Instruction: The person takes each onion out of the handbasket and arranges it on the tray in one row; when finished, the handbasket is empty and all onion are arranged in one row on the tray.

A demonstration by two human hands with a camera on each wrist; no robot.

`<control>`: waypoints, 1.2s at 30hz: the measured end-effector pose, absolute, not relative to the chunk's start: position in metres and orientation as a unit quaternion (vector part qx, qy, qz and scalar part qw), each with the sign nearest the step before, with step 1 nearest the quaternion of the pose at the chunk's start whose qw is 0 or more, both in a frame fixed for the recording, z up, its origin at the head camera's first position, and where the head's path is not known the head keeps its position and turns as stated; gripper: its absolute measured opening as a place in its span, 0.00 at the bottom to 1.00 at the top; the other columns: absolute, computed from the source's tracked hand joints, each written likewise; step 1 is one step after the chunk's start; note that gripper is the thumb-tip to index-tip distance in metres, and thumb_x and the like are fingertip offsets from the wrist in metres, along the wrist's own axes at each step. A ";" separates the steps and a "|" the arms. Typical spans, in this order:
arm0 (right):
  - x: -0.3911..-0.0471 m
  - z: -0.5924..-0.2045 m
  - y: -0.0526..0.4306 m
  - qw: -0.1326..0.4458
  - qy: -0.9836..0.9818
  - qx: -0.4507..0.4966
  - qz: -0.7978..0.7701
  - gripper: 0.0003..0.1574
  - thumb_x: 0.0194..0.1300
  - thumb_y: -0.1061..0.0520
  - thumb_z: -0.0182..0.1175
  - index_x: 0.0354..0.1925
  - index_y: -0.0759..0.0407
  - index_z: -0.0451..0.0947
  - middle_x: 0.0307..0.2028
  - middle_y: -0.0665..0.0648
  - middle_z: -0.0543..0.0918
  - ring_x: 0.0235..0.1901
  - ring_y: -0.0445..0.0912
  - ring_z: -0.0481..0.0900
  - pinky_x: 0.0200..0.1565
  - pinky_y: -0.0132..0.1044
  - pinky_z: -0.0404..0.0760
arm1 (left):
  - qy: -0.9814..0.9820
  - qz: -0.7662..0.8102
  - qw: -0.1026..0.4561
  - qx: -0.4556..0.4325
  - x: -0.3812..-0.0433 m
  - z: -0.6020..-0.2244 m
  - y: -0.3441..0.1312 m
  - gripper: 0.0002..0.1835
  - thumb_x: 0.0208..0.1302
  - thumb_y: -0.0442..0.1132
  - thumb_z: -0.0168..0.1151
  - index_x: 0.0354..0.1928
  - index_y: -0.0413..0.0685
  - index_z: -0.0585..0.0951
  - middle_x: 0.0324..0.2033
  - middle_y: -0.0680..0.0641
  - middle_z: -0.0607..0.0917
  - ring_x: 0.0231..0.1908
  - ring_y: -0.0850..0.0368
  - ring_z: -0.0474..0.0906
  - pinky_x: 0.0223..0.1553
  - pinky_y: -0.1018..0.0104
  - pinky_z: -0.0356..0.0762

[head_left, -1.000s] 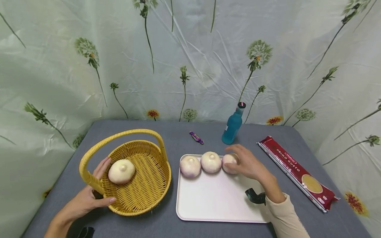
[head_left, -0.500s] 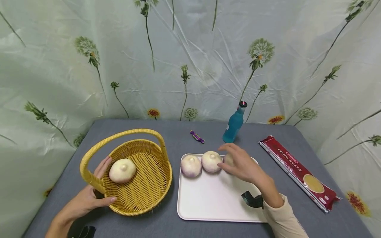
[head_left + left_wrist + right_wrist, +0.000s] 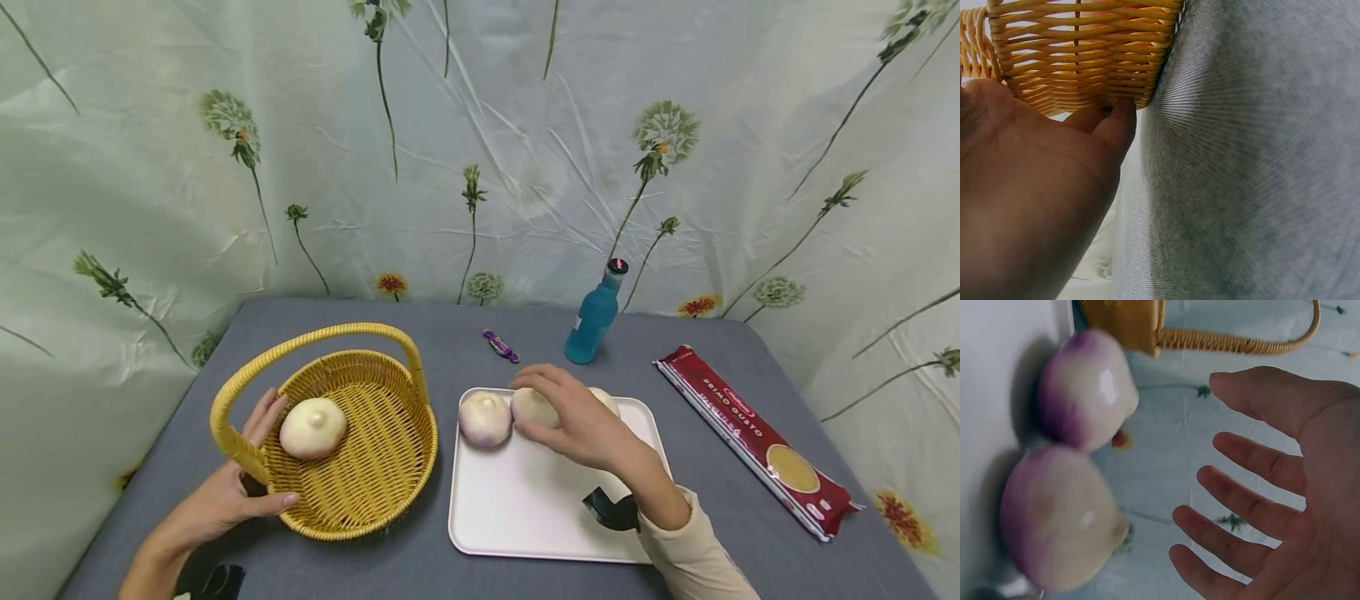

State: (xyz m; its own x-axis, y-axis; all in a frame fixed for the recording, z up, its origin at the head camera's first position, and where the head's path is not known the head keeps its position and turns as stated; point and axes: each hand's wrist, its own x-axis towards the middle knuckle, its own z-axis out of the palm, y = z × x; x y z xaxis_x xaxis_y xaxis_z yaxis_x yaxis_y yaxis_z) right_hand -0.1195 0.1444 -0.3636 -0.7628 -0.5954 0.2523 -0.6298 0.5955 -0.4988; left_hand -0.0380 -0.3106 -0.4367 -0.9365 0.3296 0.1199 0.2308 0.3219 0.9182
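Observation:
My left hand (image 3: 221,498) rests against the outer left side of a yellow wicker basket (image 3: 390,446), by the foot of its handle. Its thumb and fingers are spread and fairly straight along the wall. A purple-and-white turnip (image 3: 313,428) sits inside the basket. On a white tray (image 3: 517,504) stand three more turnips in a row: the left turnip (image 3: 484,419), the middle turnip (image 3: 529,407) and the right turnip (image 3: 606,400), partly hidden. Over the middle one hovers my right hand (image 3: 581,425), fingers apart and loosely bent; the right wrist view shows nothing between them.
Behind the tray are a wrapped candy (image 3: 501,346) and an upright blue bottle (image 3: 594,318). A red spaghetti packet (image 3: 750,437) lies slanted at the right. The grey-covered table (image 3: 450,329) ends against a flowered curtain (image 3: 420,167).
My right hand has moved left along the row, from the right turnip to above the middle one. The turnips stay on the tray, and my left hand stays at the basket.

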 end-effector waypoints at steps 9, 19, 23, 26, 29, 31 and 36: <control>-0.112 -0.365 0.108 0.007 -0.866 0.396 0.305 0.25 0.64 0.51 0.68 0.57 0.56 0.79 0.59 0.52 0.78 0.61 0.46 0.74 0.62 0.45 0.74 | 0.809 0.561 0.056 0.167 -0.037 -0.436 -0.311 0.63 0.54 0.24 0.69 0.81 0.58 0.39 0.78 0.59 0.26 0.74 0.65 0.22 0.51 0.13 0.29; -0.105 -0.356 0.076 -0.034 -0.845 0.441 0.300 0.25 0.68 0.48 0.65 0.61 0.54 0.77 0.63 0.52 0.75 0.65 0.45 0.71 0.65 0.43 0.71 | 0.790 0.585 0.081 0.167 -0.037 -0.435 -0.310 0.66 0.56 0.23 0.69 0.80 0.65 0.32 0.79 0.46 0.27 0.69 0.83 0.33 0.66 0.82 0.36; -0.106 -0.349 0.060 -0.033 -0.838 0.469 0.276 0.25 0.68 0.49 0.64 0.61 0.53 0.77 0.62 0.52 0.76 0.64 0.45 0.71 0.65 0.40 0.71 | 0.791 0.582 0.079 0.171 -0.038 -0.433 -0.310 0.66 0.55 0.23 0.69 0.80 0.65 0.32 0.79 0.42 0.28 0.69 0.83 0.35 0.55 0.91 0.44; -0.108 -0.342 0.047 -0.031 -0.836 0.488 0.247 0.25 0.69 0.49 0.64 0.61 0.53 0.76 0.62 0.52 0.75 0.63 0.46 0.72 0.64 0.39 0.71 | 0.792 0.581 0.077 0.172 -0.038 -0.434 -0.310 0.66 0.55 0.23 0.69 0.80 0.65 0.32 0.79 0.42 0.28 0.69 0.83 0.36 0.55 0.91 0.45; -0.112 -0.337 0.033 -0.039 -0.828 0.515 0.220 0.26 0.69 0.48 0.63 0.62 0.54 0.75 0.62 0.53 0.75 0.62 0.47 0.72 0.64 0.39 0.70 | 0.791 0.583 0.080 0.166 -0.036 -0.435 -0.310 0.66 0.56 0.24 0.69 0.80 0.66 0.32 0.79 0.44 0.28 0.68 0.85 0.36 0.55 0.91 0.46; -0.116 -0.334 0.023 -0.046 -0.819 0.534 0.205 0.26 0.70 0.49 0.63 0.62 0.55 0.75 0.62 0.54 0.75 0.62 0.47 0.73 0.65 0.37 0.69 | 0.790 0.585 0.083 0.160 -0.035 -0.435 -0.310 0.66 0.56 0.24 0.69 0.80 0.67 0.32 0.79 0.45 0.28 0.67 0.86 0.37 0.54 0.90 0.47; -0.126 -0.327 -0.002 -0.085 -0.805 0.558 0.184 0.27 0.69 0.49 0.63 0.63 0.53 0.75 0.63 0.55 0.75 0.64 0.46 0.72 0.65 0.33 0.68 | 0.782 0.599 0.092 0.147 -0.033 -0.435 -0.309 0.65 0.58 0.25 0.68 0.80 0.69 0.32 0.79 0.44 0.27 0.68 0.83 0.34 0.72 0.68 0.34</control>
State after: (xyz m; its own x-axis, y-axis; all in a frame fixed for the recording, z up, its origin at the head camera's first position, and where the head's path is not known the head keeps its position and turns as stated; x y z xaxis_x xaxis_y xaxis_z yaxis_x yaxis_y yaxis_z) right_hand -0.1264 -0.0018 -0.3272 -0.3619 -0.9297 0.0688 -0.8675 0.3089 -0.3900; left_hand -0.0330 -0.3095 -0.4345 -0.9397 0.3406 0.0318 0.1195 0.2397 0.9635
